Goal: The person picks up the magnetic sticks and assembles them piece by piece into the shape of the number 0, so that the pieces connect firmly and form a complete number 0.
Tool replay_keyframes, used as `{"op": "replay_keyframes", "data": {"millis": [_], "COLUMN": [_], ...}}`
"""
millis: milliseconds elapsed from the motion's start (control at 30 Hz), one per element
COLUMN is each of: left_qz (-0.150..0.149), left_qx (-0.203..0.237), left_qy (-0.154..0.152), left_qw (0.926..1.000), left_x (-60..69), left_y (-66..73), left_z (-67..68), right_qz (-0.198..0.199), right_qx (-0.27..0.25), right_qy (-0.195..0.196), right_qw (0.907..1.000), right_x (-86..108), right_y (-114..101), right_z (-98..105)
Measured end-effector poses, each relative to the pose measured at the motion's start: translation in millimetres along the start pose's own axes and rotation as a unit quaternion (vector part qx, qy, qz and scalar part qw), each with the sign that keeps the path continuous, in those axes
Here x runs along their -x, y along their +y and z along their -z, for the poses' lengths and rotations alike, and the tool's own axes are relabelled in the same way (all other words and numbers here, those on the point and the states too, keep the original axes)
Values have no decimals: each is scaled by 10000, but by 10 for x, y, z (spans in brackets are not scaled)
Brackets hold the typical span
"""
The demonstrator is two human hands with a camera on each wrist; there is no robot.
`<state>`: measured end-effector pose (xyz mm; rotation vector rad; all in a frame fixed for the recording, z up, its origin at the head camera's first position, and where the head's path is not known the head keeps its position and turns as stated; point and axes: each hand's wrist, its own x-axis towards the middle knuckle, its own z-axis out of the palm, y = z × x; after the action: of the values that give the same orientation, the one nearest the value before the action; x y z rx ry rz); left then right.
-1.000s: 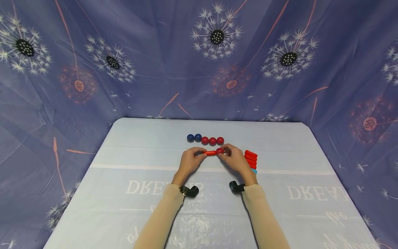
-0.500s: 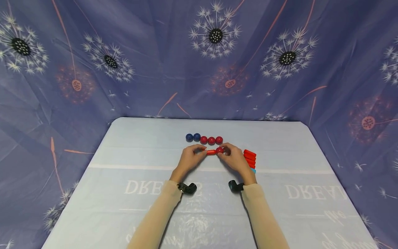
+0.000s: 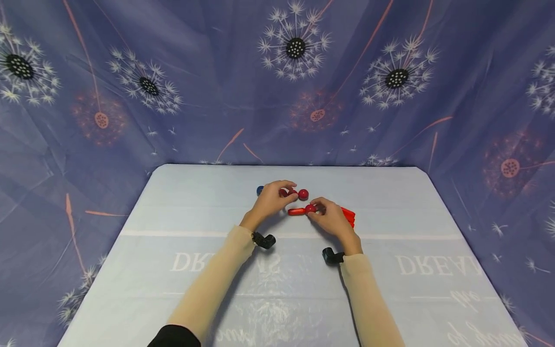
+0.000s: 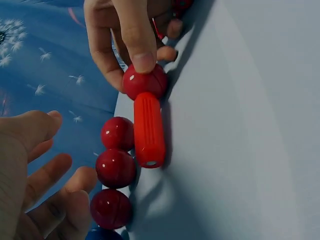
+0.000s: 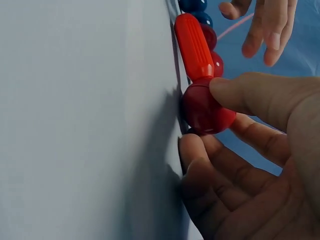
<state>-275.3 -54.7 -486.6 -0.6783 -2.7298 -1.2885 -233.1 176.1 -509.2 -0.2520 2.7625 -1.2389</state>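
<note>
My right hand (image 3: 333, 220) pinches a red ball (image 5: 207, 107) between thumb and fingers; a red ridged stick (image 4: 149, 131) is joined to that ball and points left. Over the row of balls, my left hand (image 3: 270, 200) is spread with relaxed fingers, and the left wrist view shows nothing between them. That row, behind the stick, has red balls (image 4: 115, 168) and blue balls (image 5: 193, 5); in the head view the left hand covers part of it.
Several red sticks (image 3: 349, 216) lie on the white table (image 3: 416, 202) just right of my right hand, partly covered by it. A patterned blue cloth (image 3: 225, 96) stands behind the table.
My left hand has let go of the red stick and moved up and away over the row of balls. The right hand still holds the ball, shifted slightly right.
</note>
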Motion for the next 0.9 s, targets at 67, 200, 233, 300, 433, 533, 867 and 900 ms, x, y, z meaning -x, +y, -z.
{"op": "replay_keyframes", "data": {"millis": [67, 200, 233, 300, 433, 533, 867, 900], "left_qz": [3, 1, 9, 25, 146, 213, 264, 294], "left_qx": [-51, -162, -217, -332, -602, -768, -1067, -1060], "left_qy": [-116, -267, -291, -329, -350, -300, -276, -280], "left_qw": [9999, 9995, 9993, 9989, 9975, 9964, 9936, 9935], "left_x": [-58, -130, -140, -154, -170, -172, -149, -143], "left_y": [23, 45, 42, 32, -10, -46, -166, -171], "left_z": [-1, -21, -29, -47, -87, -110, -154, -156], "right_qz": [-30, -55, -45, -53, -130, -135, -103, -103], "right_qx": [9, 66, 77, 101, 129, 112, 120, 134], "right_qy": [-2, -27, -41, -39, -74, -82, -11, -18], "right_qw": [10000, 10000, 10000, 9999, 9998, 9998, 9999, 9999], "right_x": [0, -6, -7, -7, 2, 7, -2, 0], "right_y": [11, 29, 32, 39, 51, 57, 54, 53], "right_z": [25, 53, 57, 62, 65, 68, 49, 50]}}
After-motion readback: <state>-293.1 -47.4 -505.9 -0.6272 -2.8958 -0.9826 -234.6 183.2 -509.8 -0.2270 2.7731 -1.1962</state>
